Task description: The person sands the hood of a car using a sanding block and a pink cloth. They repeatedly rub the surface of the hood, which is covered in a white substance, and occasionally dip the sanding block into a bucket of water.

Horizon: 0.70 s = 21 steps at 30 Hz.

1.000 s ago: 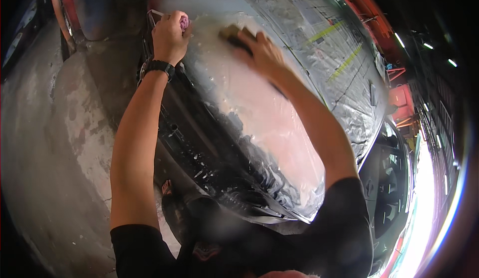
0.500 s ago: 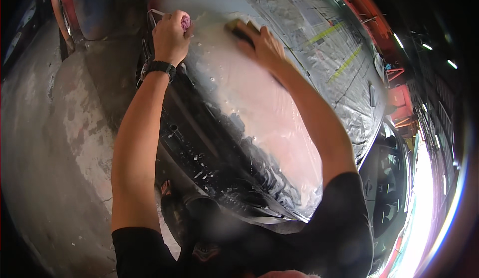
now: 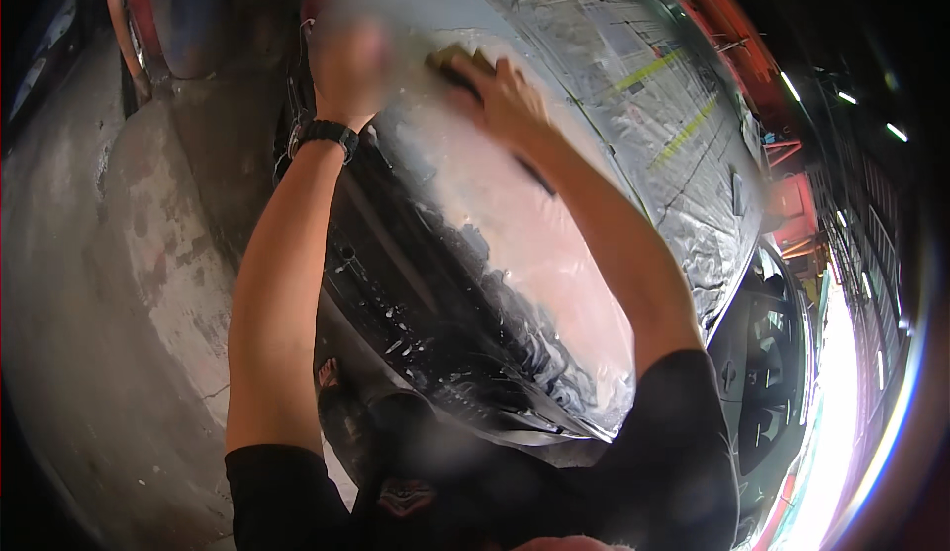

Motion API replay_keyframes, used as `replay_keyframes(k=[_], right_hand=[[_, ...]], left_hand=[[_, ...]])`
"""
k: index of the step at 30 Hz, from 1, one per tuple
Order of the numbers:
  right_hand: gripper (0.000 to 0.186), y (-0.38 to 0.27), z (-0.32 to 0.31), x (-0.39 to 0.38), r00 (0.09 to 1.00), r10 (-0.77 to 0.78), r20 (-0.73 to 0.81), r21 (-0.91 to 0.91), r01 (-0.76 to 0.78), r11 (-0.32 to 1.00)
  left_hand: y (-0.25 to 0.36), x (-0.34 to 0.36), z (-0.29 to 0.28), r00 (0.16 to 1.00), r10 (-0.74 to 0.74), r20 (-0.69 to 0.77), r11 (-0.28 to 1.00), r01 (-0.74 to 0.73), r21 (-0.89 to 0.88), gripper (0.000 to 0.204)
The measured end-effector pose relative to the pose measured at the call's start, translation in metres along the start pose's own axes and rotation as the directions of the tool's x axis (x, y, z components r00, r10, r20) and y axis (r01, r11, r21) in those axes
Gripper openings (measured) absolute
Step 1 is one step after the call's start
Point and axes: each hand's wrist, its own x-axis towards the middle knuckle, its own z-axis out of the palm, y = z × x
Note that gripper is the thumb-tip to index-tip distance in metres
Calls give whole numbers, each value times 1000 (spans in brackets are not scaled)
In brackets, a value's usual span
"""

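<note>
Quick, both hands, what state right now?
Left hand: too blurred to tell open from closed.
Right hand: closed, holding a dark and yellowish block.

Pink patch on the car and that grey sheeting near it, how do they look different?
The patch is pale pink; the sheeting is grey with yellow-green stripes. The patch looks mostly smooth, the sheeting creased. The right hand holds a block at the patch's far end, while no hand is on the sheeting. Both run slantwise across the view.
</note>
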Motion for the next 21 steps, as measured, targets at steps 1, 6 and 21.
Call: replay_keyframes(k=[1, 6, 21], right_hand=[[52, -13, -10, -33, 997, -70, 40, 33, 69, 997], [51, -6, -29, -63, 982, -177, 70, 41, 174, 984], [52, 13, -24, -81, 978, -210, 19, 55, 208, 977]], left_hand=[[-5, -2, -2, 997, 51, -54, 998, -49, 43, 23], [1, -2, -5, 995, 74, -68, 996, -70, 54, 19], [3, -4, -1, 998, 42, -56, 997, -39, 61, 21]])
